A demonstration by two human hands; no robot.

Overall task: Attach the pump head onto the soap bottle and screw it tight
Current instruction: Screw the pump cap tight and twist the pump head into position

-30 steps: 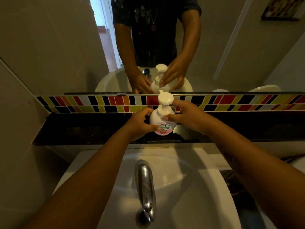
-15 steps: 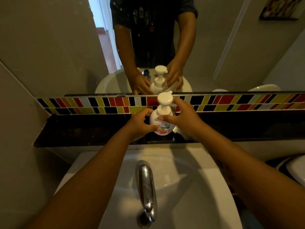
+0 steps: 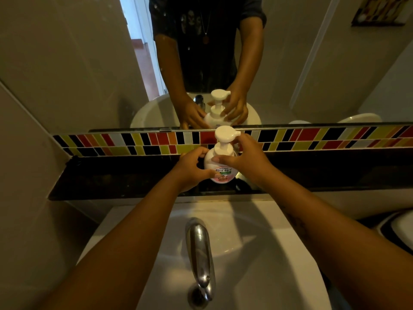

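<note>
A round white soap bottle [image 3: 220,173] with a pink and green label stands upright on the dark shelf [image 3: 111,177] behind the sink. The white pump head [image 3: 225,134] sits on its neck, nozzle pointing right. My left hand [image 3: 193,167] wraps the bottle's left side low down. My right hand [image 3: 244,158] comes in from the right, its fingers on the pump collar at the bottle's shoulder. The bottle's right side is hidden behind that hand.
A white basin [image 3: 257,242] with a chrome tap [image 3: 200,249] lies below my arms. A strip of coloured tiles [image 3: 312,136] and a mirror [image 3: 78,63] rise behind the shelf. A white object [image 3: 400,229] shows at the right edge. Grey walls close the left.
The pump nozzle has turned to point right. My right hand has shifted on the collar, and my left hand has kept its hold on the bottle.
</note>
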